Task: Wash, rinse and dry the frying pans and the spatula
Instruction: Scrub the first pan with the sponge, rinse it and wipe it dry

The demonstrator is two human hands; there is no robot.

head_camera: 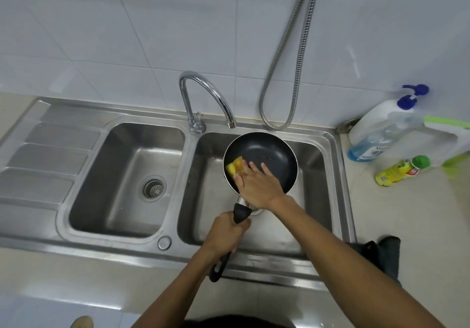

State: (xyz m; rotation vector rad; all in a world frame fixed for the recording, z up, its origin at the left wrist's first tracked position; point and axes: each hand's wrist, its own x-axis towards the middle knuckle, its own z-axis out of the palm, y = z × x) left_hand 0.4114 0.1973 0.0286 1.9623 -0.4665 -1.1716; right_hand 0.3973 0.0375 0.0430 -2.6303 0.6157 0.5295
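Note:
A black frying pan (269, 153) hangs tilted over the right sink basin (312, 175), below the tap spout. My left hand (225, 233) grips its black handle (240, 214), whose end sticks out toward me. My right hand (256, 185) lies inside the pan with fingers spread flat, pressing a yellow sponge (234, 166) against the pan's left inner side. No spatula or second pan is in sight.
The left basin (122, 175) with its drain strainer (153, 187) and a ribbed drainboard (45, 154) lie to the left. A chrome tap (201, 96) and metal hose (287, 73) stand behind. Soap bottles (379, 129), a yellow-green bottle (401, 170) and a dark cloth (381, 251) sit on the right counter.

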